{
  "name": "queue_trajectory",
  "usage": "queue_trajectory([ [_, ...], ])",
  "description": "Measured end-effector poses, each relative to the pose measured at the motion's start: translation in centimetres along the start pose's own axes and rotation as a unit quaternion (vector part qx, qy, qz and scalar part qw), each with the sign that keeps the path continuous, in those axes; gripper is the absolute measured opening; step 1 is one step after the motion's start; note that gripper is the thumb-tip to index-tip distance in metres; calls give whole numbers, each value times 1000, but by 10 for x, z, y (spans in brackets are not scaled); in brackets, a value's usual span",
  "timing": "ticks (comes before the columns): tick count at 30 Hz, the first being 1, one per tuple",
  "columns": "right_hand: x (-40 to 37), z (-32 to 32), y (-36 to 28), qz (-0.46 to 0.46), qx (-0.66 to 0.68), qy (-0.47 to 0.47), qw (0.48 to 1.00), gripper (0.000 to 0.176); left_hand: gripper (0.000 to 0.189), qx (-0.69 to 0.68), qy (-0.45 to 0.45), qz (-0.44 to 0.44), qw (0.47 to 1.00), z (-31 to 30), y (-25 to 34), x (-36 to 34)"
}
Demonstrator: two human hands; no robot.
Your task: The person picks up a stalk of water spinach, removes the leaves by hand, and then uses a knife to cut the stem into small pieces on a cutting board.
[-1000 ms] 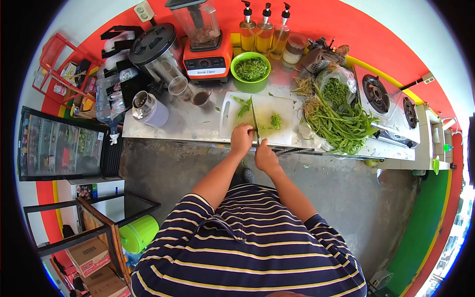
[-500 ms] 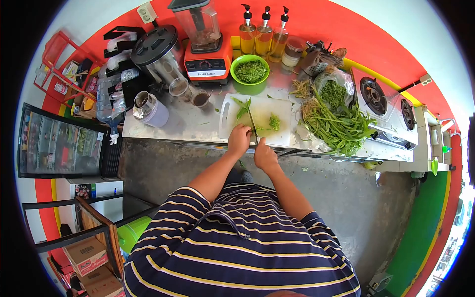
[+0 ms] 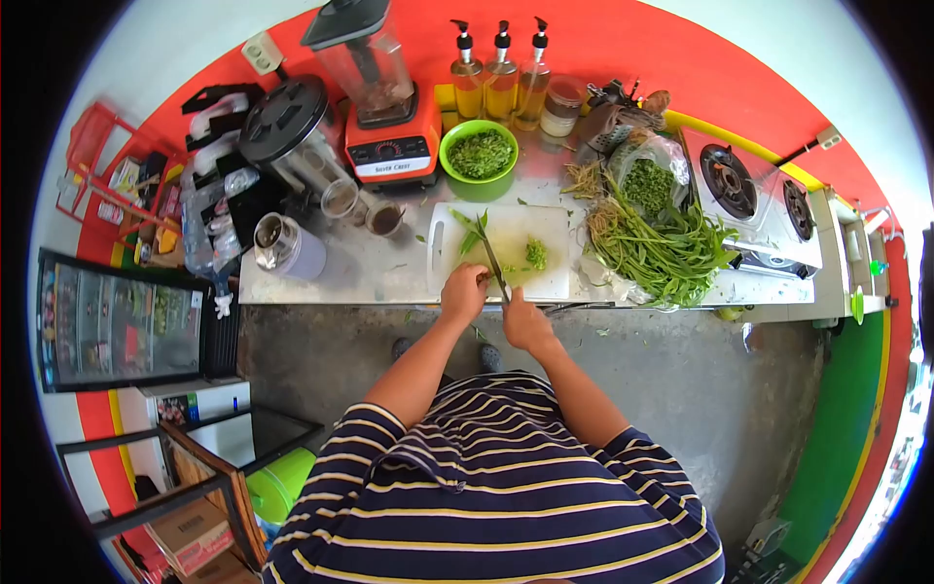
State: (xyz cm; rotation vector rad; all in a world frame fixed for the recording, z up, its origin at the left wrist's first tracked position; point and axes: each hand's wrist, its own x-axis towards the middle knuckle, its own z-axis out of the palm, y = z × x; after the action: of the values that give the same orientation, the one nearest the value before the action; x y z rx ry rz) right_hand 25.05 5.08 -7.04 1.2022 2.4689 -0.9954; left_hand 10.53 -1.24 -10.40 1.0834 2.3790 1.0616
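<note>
My right hand [image 3: 526, 322] is closed around the handle of a kitchen knife [image 3: 495, 259], its blade pointing away from me across the white cutting board [image 3: 444, 277]. Left of the blade, at the board's near edge, my left hand [image 3: 464, 293] has its fingers curled together; whatever they pinch is too small to make out. Long green leaves [image 3: 473, 234] lie on the board just beyond that hand, beside the blade. To the right of the knife sits a small heap of chopped greens [image 3: 536, 254].
A green bowl [image 3: 478, 185] of chopped greens stands behind the board. Leafy stalks [image 3: 662, 248] and a bag of cut greens [image 3: 650, 185] lie to the right, before a gas stove [image 3: 754, 209]. A blender [image 3: 392, 156], a glass of dark liquid [image 3: 385, 220] and a jug [image 3: 292, 248] stand left.
The view has shifted slightly, showing more floor and both shoes. My left hand's fingers have drawn a little away from the blade; the right hand still grips the knife.
</note>
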Motion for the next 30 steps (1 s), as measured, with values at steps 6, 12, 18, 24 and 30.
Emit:
queue_trajectory([
  [6,1,18,-4,12,-12,2,1000,36,20,-70,-34,8,997,-4,-11,-1],
  [12,-6,6,-18,26,-1,2,1000,35,17,-102,-45,6,994,-8,-12,-1],
  [18,7,1,-23,14,-42,-14,999,36,9,-90,-23,49,994,-3,-17,-5],
  [24,-4,17,-23,8,-46,-4,999,33,9,-100,14,51,994,0,-17,-12],
  [30,8,15,-19,-7,-67,-11,998,36,8,-26,42,63,997,4,-11,-14],
])
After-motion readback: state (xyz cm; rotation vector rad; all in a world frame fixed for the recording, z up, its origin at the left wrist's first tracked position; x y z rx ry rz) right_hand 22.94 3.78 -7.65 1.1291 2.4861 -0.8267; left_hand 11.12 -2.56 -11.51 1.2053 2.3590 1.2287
